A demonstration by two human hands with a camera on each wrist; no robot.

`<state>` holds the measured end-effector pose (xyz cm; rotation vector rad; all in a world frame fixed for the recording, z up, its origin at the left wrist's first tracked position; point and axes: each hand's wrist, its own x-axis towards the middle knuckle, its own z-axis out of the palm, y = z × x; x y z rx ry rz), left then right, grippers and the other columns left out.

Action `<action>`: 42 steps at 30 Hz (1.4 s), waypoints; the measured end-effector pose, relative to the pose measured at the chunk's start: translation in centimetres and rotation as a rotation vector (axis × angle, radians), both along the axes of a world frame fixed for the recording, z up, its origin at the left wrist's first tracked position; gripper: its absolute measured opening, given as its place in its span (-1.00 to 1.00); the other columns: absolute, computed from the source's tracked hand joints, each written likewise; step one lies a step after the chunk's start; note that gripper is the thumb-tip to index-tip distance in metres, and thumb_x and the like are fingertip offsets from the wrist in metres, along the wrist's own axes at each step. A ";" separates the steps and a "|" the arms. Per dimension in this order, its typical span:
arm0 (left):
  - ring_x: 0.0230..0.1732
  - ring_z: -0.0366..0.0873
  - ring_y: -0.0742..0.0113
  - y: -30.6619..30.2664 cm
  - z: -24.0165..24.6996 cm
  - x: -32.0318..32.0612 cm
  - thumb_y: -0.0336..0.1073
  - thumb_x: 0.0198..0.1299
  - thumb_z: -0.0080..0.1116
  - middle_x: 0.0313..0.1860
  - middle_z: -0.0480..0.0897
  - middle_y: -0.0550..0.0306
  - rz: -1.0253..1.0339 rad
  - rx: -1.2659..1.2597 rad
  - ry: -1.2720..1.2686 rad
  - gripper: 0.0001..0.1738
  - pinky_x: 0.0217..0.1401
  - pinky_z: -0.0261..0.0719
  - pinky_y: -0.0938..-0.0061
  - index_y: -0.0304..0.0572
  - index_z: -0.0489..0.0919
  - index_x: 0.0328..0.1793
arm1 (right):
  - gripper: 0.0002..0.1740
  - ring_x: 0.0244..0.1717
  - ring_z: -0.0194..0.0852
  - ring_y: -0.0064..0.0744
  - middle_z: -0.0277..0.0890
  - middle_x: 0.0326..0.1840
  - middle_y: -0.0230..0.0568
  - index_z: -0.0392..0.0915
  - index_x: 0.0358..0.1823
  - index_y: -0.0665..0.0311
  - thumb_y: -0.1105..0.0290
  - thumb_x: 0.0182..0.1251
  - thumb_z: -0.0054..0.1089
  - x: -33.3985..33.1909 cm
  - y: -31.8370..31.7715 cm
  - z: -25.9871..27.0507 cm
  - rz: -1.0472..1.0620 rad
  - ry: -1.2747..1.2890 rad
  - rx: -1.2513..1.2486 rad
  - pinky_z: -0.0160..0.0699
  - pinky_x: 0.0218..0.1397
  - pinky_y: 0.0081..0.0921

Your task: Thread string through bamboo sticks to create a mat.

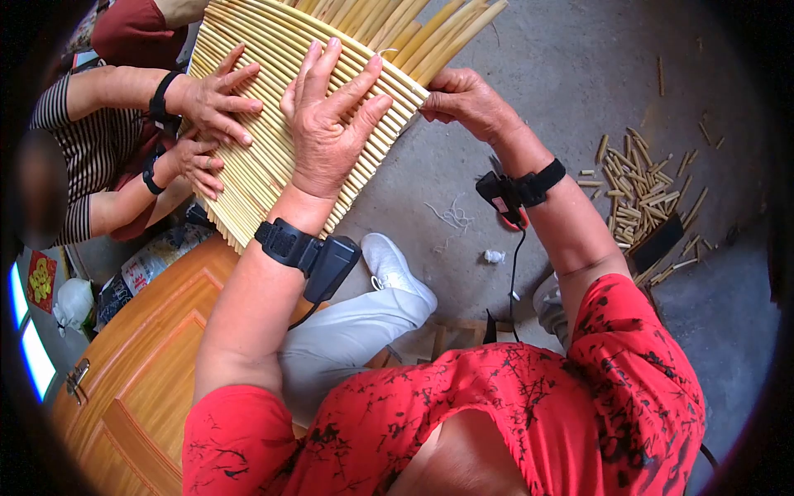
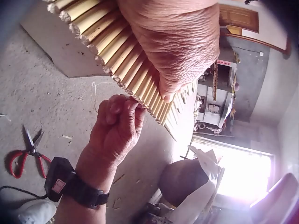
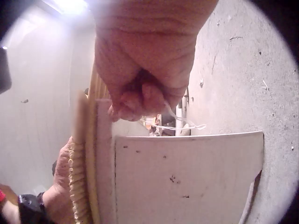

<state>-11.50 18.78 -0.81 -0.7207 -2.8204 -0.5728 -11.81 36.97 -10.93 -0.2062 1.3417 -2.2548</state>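
A mat of pale thin sticks [image 1: 258, 178], laid side by side in a row, spreads in front of me at the upper left. My left hand [image 1: 331, 120] rests on top with its fingers spread. At the mat's right edge, my right hand [image 1: 470, 103] has its thumb and fingers curled in a pinch. White string [image 3: 189, 126] trails from those curled fingers in the right wrist view. Longer loose sticks [image 1: 442, 45] fan out beyond the mat. Another person's hand [image 1: 217, 103] and second hand [image 1: 195, 164] lie on the mat's left side.
Short cut stick pieces [image 1: 637, 186] are heaped on the floor at right. Red-handled scissors [image 2: 30, 151] lie on the floor. A wooden panel [image 1: 153, 355] with a metal latch stands at lower left. String scraps [image 1: 451, 215] lie near my shoe [image 1: 393, 264].
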 end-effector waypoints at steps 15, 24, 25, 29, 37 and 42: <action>0.32 0.18 0.11 0.0 0.1 0.1 -0.02 -0.03 0.25 0.22 0.38 0.10 0.011 -0.007 0.004 -0.60 0.29 -0.01 0.15 0.23 0.61 0.00 | -0.80 -0.57 0.29 -0.68 0.42 -0.59 -0.45 0.55 -0.30 0.19 0.23 0.19 0.18 -0.1 0.1 -0.5 0.040 0.027 -0.038 0.27 -0.54 -0.70; 0.32 0.18 0.11 0.0 0.1 0.1 -0.02 -0.04 0.26 0.21 0.39 0.11 0.015 0.012 -0.019 -0.60 0.29 -0.03 0.14 0.23 0.62 -0.02 | -0.82 -0.57 0.29 -0.70 0.42 -0.60 -0.45 0.56 -0.34 0.24 0.28 0.19 0.18 0.4 0.1 -0.2 0.000 0.037 0.017 0.25 -0.55 -0.72; 0.32 0.18 0.11 0.0 0.1 0.0 -0.02 -0.04 0.26 0.20 0.39 0.11 0.022 0.013 -0.025 -0.61 0.29 -0.03 0.14 0.23 0.62 -0.02 | -0.83 -0.56 0.30 -0.70 0.43 -0.59 -0.44 0.56 -0.33 0.26 0.30 0.19 0.18 0.3 0.0 -0.4 -0.001 0.013 -0.014 0.25 -0.55 -0.72; 0.32 0.17 0.11 0.0 0.1 0.0 -0.02 -0.04 0.25 0.21 0.39 0.12 0.005 0.011 -0.016 -0.61 0.30 -0.04 0.15 0.22 0.62 -0.02 | -0.83 -0.56 0.30 -0.70 0.44 -0.59 -0.43 0.58 -0.29 0.27 0.32 0.18 0.19 0.3 -0.3 -0.2 -0.034 -0.010 -0.046 0.25 -0.56 -0.73; 0.33 0.17 0.09 0.3 0.7 0.2 -0.14 0.00 0.24 0.22 0.37 0.04 -0.005 -0.033 -0.031 -0.59 0.33 0.01 0.26 0.11 0.59 0.04 | -0.81 -0.55 0.32 -0.70 0.44 -0.57 -0.44 0.58 -0.27 0.26 0.30 0.17 0.20 0.4 0.0 0.1 -0.010 -0.017 -0.020 0.25 -0.55 -0.76; 0.33 0.17 0.10 0.4 0.7 0.2 -0.13 0.01 0.24 0.22 0.37 0.05 0.004 -0.049 -0.019 -0.59 0.32 0.03 0.26 0.11 0.59 0.05 | -0.81 -0.56 0.32 -0.70 0.44 -0.58 -0.42 0.57 -0.31 0.27 0.30 0.18 0.19 0.8 -0.2 0.4 -0.035 -0.073 -0.032 0.25 -0.55 -0.76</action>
